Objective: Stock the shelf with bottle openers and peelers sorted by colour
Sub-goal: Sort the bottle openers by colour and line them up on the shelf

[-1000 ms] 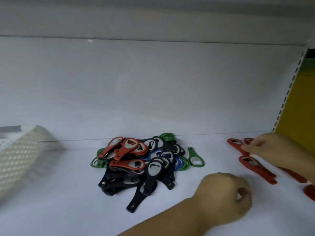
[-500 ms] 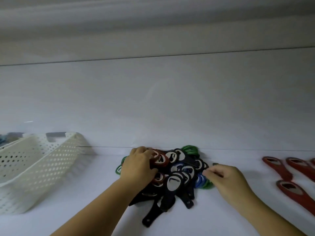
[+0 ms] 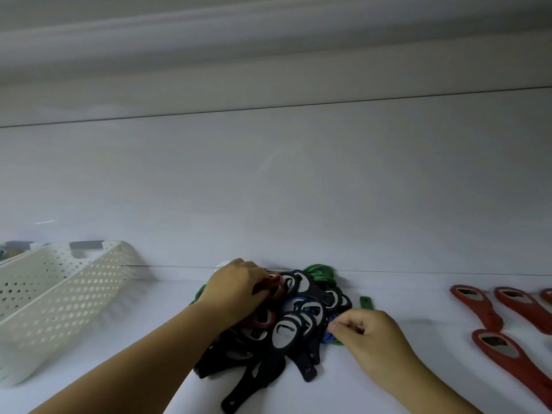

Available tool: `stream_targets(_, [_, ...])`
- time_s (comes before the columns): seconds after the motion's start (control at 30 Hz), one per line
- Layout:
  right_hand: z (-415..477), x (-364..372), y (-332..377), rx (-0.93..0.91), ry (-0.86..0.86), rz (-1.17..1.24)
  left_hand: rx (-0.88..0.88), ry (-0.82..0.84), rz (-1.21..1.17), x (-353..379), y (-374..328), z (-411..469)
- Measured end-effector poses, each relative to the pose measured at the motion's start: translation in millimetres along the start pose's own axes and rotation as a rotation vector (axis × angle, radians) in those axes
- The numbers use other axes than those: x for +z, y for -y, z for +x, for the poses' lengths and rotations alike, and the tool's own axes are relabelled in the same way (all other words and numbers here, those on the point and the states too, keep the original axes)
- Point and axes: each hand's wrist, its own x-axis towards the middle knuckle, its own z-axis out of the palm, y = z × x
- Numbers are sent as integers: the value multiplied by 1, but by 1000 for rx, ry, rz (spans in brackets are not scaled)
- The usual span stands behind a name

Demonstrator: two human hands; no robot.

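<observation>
Head view: I see the left hand gripping a red opener at the far top of the mixed pile, which lies on the shelf between both hands. The right hand has its fingers curled at the pile's edge, but I cannot tell whether it holds anything. The sorted red openers lie well right of it, and a white basket sits left of the left hand.

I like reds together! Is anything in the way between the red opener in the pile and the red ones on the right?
Yes: the right hand and a green opener lie between the red opener in the left hand and the red row. Past them the shelf looks bare.
</observation>
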Motion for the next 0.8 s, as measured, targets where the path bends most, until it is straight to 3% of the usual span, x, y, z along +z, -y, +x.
stream_targets(0.27, [0,0,0,-4,21,-5,4,230,2,-4,6,17])
stream_targets(0.43, [-1,-1,2,-11,30,-14,-2,253,-72,-13,10,25])
stream_targets(0.6, [0,0,2,-1,21,-12,139,198,150,-9,15,21])
stream_targets(0.8, [1,1,2,20,35,-16,148,188,221,-6,12,26])
